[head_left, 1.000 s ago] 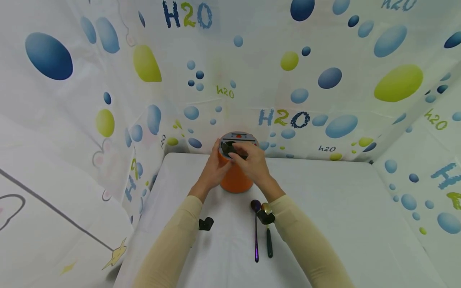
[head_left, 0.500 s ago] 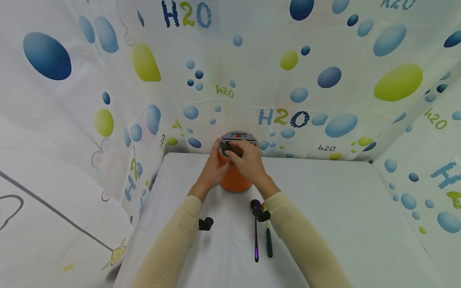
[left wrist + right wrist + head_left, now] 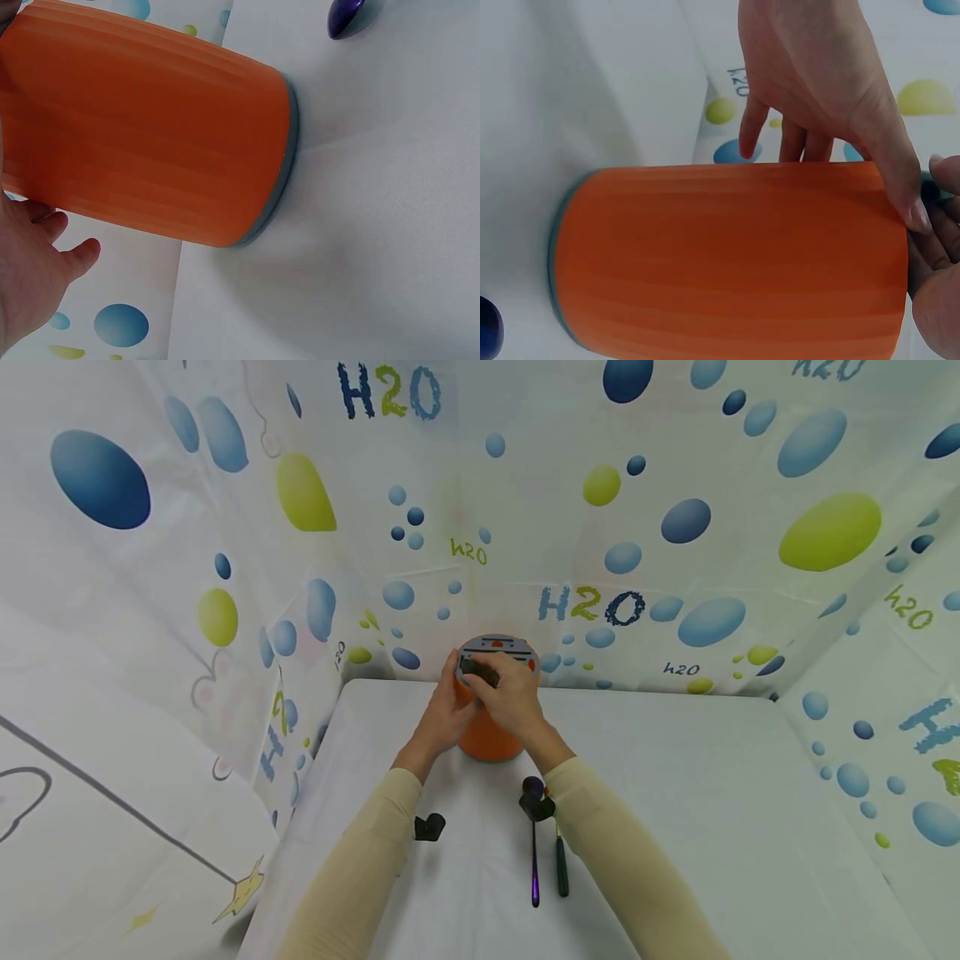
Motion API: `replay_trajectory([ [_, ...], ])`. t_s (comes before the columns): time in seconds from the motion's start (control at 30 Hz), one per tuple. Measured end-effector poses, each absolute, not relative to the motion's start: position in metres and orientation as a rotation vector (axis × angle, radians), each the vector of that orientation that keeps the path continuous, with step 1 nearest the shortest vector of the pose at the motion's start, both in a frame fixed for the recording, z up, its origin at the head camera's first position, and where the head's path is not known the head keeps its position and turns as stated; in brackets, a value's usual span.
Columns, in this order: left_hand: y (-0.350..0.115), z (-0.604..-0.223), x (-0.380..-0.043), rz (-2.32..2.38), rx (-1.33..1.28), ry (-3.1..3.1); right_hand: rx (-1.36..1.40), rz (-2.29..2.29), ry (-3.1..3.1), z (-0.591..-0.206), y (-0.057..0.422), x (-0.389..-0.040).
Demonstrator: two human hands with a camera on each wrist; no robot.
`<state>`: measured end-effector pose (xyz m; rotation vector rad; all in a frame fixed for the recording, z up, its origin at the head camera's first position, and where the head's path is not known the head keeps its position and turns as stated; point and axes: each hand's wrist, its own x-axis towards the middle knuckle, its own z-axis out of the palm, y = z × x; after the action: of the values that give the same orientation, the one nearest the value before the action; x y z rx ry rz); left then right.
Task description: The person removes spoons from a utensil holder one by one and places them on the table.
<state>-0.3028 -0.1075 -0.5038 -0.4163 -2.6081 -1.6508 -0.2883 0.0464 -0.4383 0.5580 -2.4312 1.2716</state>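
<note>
At the back of the table stands an orange cylindrical container (image 3: pixel 491 739) with a grey top (image 3: pixel 497 645) that has dark slots and red dots. My left hand (image 3: pixel 441 720) grips the container's upper left side, its thumb at the rim in the right wrist view. Over the front of the top, my right hand (image 3: pixel 513 693) pinches a small dark piece (image 3: pixel 480 672) between thumb and fingers; its kind is hard to tell, as the fingers cover much of it. In the left wrist view, the orange wall (image 3: pixel 150 127) runs down to a grey-blue base band (image 3: pixel 289 161).
A spoon with a purple handle (image 3: pixel 535 868) lies in front of the container. Beside it is a dark green handle (image 3: pixel 562 868), its upper end hidden by the right sleeve and wrist camera. White cloth walls with blue and green dots enclose the table's back and sides.
My right hand has shifted left across the front of the top, its wrist now covering the gold end of the green-handled utensil. My left hand and the container have stayed in place.
</note>
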Motion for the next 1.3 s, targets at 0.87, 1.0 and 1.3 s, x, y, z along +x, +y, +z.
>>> replay_trajectory([
  [0.87, -0.108, -0.503, -0.302, -1.623, -0.434, -2.606, 0.538, 1.318, -2.434, -0.442, 0.038, -0.292],
  [1.0, -0.109, -0.504, -0.303, -1.611, -0.417, -2.621, 0.520, 1.381, -2.436, -0.442, 0.036, -0.291],
  [1.3, -0.110, -0.506, -0.305, -1.617, -0.437, -2.606, 0.502, 1.426, -2.444, -0.441, 0.035, -0.291],
])
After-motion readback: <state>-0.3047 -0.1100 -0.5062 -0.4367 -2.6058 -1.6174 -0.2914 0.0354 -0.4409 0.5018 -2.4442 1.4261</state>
